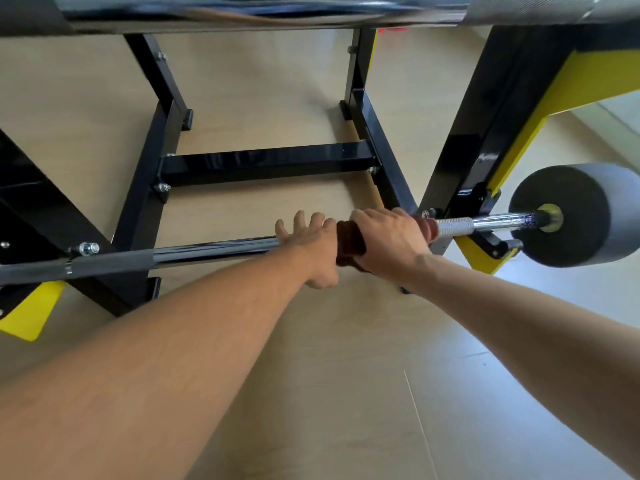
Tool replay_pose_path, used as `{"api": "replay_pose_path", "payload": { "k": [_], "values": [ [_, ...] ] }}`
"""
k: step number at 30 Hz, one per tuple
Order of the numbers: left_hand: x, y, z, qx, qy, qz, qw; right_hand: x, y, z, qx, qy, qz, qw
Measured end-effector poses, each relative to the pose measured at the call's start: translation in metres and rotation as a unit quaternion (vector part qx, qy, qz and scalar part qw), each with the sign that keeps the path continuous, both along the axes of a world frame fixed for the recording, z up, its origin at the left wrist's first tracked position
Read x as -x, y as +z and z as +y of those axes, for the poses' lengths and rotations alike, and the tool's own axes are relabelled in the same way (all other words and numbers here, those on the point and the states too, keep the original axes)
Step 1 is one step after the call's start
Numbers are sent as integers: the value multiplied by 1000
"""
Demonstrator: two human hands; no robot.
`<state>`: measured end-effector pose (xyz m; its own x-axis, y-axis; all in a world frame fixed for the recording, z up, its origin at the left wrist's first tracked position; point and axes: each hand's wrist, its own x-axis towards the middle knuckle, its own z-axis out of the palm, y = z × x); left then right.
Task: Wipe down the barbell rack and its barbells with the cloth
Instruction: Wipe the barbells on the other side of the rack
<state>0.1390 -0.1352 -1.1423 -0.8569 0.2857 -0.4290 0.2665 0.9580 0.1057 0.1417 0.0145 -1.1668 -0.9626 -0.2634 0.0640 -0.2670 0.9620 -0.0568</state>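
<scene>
While the reddish-brown cloth [349, 242] is wrapped around the shaft of the lower barbell [214, 250] and gripped there by the right hand [391, 242], a slip is judged possible: the chromed shaft is smooth and glossy, so the cloth may skate along it without lifting dirt, or bunch where the knurled section [453, 226] begins. The left hand [311, 244] is laid over the bar just beside the cloth, its fingers spread and fairly straight; nothing appears to be clasped by it. If too much weight is leaned on the bar, it could be rolled in its cradles on the black and yellow rack [498, 133]. The rack is made of square, painted steel tube joined by bolts. At the bar's right end a matte grey cylindrical weight [581, 216] is carried. A second barbell [311, 8], blurred, is seen across the top. The floor [346, 375] is pale wood-grain.
</scene>
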Motion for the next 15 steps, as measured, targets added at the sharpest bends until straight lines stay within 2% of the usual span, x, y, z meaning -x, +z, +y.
{"api": "replay_pose_path", "payload": {
  "k": [2,3,6,7,8,10,11,12,13,15],
  "values": [
    [0,0,1,-5,7,-1,1000,-2,9,-15,-7,7,-26,1000],
    [0,0,1,-6,9,-3,1000,-1,17,-13,1,11,-69,998],
    [1,0,0,-7,5,-8,1000,3,52,11,116,8,-264,958],
    [1,0,-1,-7,5,-9,1000,6,59,21,143,-12,-259,955],
    [1,0,-1,-7,7,-11,1000,7,61,31,131,-50,-216,966],
    [1,0,-1,-6,12,-14,1000,4,58,42,10,-138,-130,982],
    [1,0,0,-6,13,-12,1000,1,53,44,-46,-172,-128,976],
    [1,0,1,-5,13,-9,1000,-3,47,41,-61,-188,-143,970],
    [0,0,1,-6,13,-7,1000,-5,41,38,-41,-190,-158,968],
    [0,0,1,-13,13,-3,1000,-7,35,34,65,-182,-159,968]
  ]
}}
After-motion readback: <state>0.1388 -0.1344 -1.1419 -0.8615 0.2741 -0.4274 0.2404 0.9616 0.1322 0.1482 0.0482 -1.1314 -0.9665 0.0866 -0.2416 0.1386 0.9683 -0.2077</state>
